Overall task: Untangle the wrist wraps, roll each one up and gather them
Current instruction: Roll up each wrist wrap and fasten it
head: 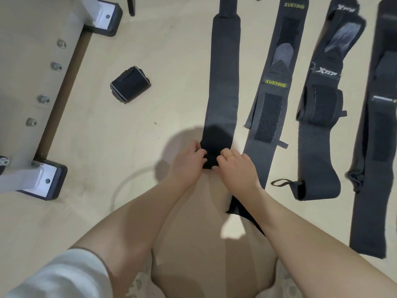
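A long dark grey wrist wrap (224,78) lies stretched flat on the beige floor, running away from me. My left hand (187,161) and my right hand (235,166) both pinch its near end, which is curled into a small fold between my fingers. One rolled-up wrap (130,84) lies on the floor to the left. To the right lie three more flat wraps: a XUEYING wrap (272,100), an XTEP wrap (320,130) and a plain dark one (376,168).
A white metal frame (32,100) with bolts and black feet stands on the floor at the left. My knees and lap fill the bottom centre. A thin black loop (281,182) sticks out from the XTEP wrap's near end.
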The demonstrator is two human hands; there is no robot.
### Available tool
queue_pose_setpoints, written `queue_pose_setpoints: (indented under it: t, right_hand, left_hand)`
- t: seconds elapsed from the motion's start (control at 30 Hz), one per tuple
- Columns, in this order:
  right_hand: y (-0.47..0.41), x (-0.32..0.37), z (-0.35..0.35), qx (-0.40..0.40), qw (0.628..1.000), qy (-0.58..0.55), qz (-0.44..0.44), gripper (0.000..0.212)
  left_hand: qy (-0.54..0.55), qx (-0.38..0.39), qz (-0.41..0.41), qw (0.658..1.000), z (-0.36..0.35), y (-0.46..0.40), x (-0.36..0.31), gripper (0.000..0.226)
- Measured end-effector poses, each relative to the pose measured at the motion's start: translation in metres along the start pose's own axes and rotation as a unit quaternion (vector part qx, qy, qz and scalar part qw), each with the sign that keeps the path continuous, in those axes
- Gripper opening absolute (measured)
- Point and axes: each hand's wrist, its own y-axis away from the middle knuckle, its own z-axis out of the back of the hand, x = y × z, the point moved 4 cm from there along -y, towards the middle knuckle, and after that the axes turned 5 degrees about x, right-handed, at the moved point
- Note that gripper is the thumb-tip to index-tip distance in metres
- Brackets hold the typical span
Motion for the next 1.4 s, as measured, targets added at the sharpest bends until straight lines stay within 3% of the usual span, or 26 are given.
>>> queue_pose_setpoints:
  t: [0.1, 0.2, 0.37, 0.47, 0.57, 0.63, 0.7, 0.8, 0.83, 0.9, 1.0, 1.17, 1.3, 1.4]
  right_hand:
    - [-0.002, -0.005, -0.009, 0.035, 0.998, 0.049, 0.029, 0.038]
    - [-0.009, -0.012, -0.008, 0.053, 0.997, 0.052, 0.012, 0.028]
    - [-0.024, -0.026, -0.005, 0.127, 0.980, -0.145, -0.047, 0.031]
    - [-0.038, -0.038, -0.003, 0.194, 0.927, -0.300, -0.112, 0.024]
    - [-0.039, -0.044, 0.003, 0.182, 0.890, -0.381, -0.170, 0.026]
    - [-0.039, -0.042, 0.010, 0.110, 0.946, -0.261, -0.158, 0.018]
    - [-0.039, -0.030, 0.018, 0.001, 0.990, -0.113, -0.085, 0.012]
    - [-0.042, -0.022, 0.020, -0.079, 0.994, -0.080, -0.015, 0.018]
    - [-0.043, -0.022, 0.019, -0.052, 0.994, -0.093, -0.011, 0.016]
    - [-0.044, -0.023, 0.009, 0.013, 0.996, -0.093, -0.005, 0.033]
    - [-0.042, -0.025, -0.001, 0.027, 0.999, -0.035, 0.024, 0.042]
    - [-0.050, -0.030, 0.007, 0.035, 0.992, -0.121, -0.026, 0.043]
    - [-0.053, -0.036, 0.010, 0.082, 0.962, -0.247, -0.088, 0.038]
    - [-0.050, -0.023, 0.002, 0.177, 0.886, -0.415, -0.110, 0.032]
  left_hand:
    - [0.008, 0.001, 0.033, 0.999, 0.007, -0.010, 0.002, 0.031]
    - [0.035, -0.034, 0.010, 0.999, 0.011, -0.010, 0.000, 0.022]
    - [-0.021, -0.023, -0.046, 0.998, 0.006, -0.005, -0.005, 0.034]
    - [-0.053, -0.010, -0.037, 0.998, 0.006, -0.003, -0.004, 0.036]
    - [-0.013, -0.021, -0.019, 1.000, 0.012, -0.010, -0.003, 0.035]
    - [0.007, -0.012, -0.014, 1.000, 0.016, -0.018, -0.002, 0.035]
    - [0.022, 0.016, -0.009, 1.000, 0.019, -0.027, -0.001, 0.035]
    - [0.030, 0.065, -0.004, 0.997, 0.027, -0.042, 0.000, 0.036]
    - [0.035, 0.074, 0.000, 0.997, 0.030, -0.047, -0.001, 0.035]
    - [0.054, 0.078, 0.022, 0.995, 0.034, -0.054, 0.000, 0.032]
    - [0.080, 0.035, 0.053, 0.995, 0.036, -0.055, 0.001, 0.029]
    - [0.108, -0.068, 0.057, 0.990, 0.038, -0.047, -0.003, 0.019]
    - [0.049, -0.077, -0.016, 0.996, 0.033, -0.034, -0.008, 0.037]
    - [0.019, -0.043, -0.050, 0.998, 0.028, -0.019, 0.005, 0.045]
